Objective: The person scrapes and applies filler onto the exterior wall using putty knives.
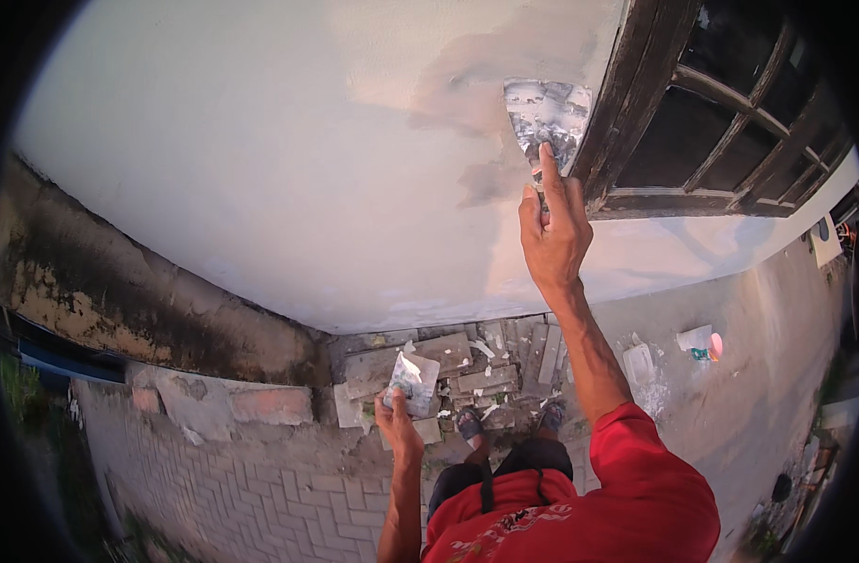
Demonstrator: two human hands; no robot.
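Two putty knives in use: right hand (553,230) clasping one putty knife (547,117) flat against the wall (260,169) beside one window frame (626,103); left hand (398,422) gripping a second, plaster-laden knife (412,378) low.

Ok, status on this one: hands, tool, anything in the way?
Right hand presses putty knife to wall beside window frame. Left hand holds smaller scraper low. Nothing blocking.

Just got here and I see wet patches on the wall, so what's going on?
A person in a red shirt holds a wide putty knife in the right hand, its blade flat against the white wall beside the dark window frame, where a damp grey patch shows. The left hand holds a second, smeared blade low, above broken bricks.
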